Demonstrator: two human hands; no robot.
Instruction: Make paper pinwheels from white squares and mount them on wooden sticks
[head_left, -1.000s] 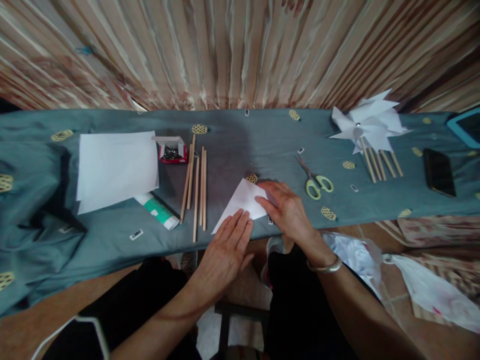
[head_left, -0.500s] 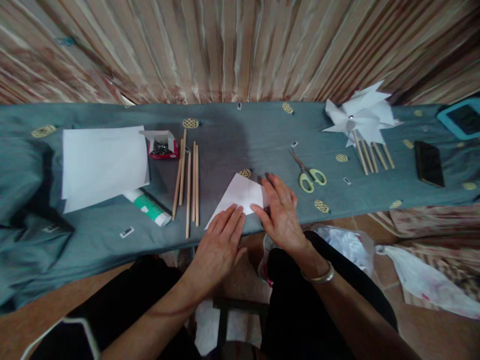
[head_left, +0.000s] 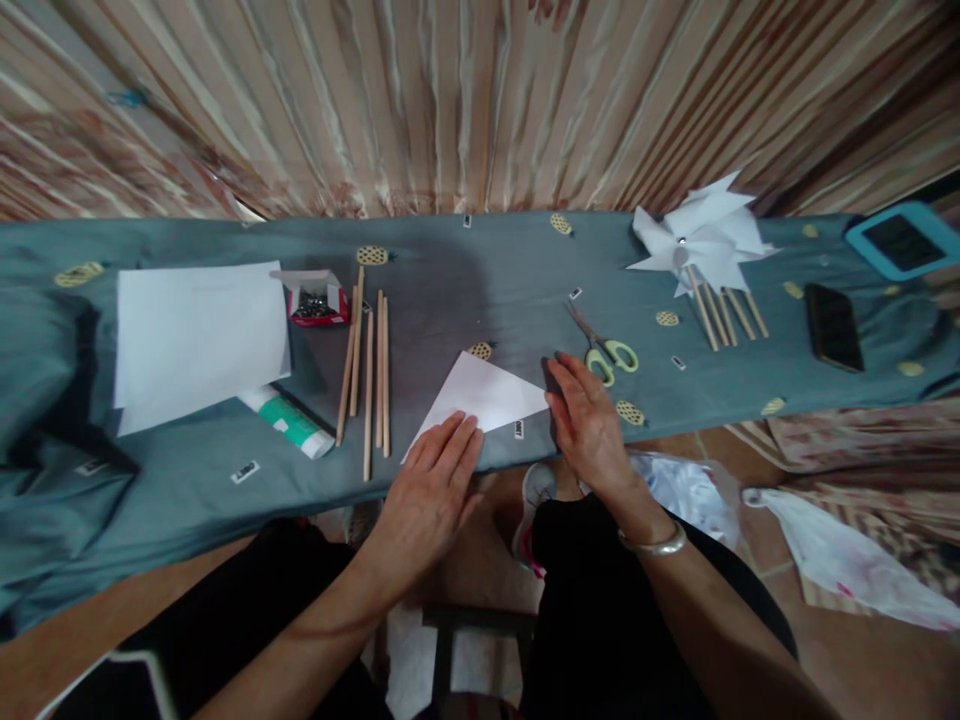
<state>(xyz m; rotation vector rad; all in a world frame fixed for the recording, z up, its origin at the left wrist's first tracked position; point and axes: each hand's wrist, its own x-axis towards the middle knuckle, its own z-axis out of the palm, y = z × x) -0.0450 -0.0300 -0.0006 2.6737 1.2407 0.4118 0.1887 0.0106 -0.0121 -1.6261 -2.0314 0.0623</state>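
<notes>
A white sheet of paper folded into a triangle [head_left: 487,388] lies on the table near its front edge. My left hand [head_left: 431,480] rests flat on the triangle's lower left part, fingers stretched out. At the triangle's right corner is my right hand [head_left: 589,425], its fingers extended and fingertips at or just beside the paper's tip; exact contact cannot be made out. Scissors with green handles [head_left: 609,360] lie just beyond my right hand, blades pointing away and left.
Left of the triangle lie several wooden sticks [head_left: 368,400], an open red box of small metal pieces [head_left: 319,303], a glue tube [head_left: 289,422] and white paper sheets [head_left: 202,340]. To the right are paper pinwheels [head_left: 701,240], a black phone [head_left: 834,327] and a blue-framed device [head_left: 904,240].
My right hand has slid right from the paper's middle to its right corner, uncovering that corner. My left hand stays on the paper. The whole view has shifted slightly.
</notes>
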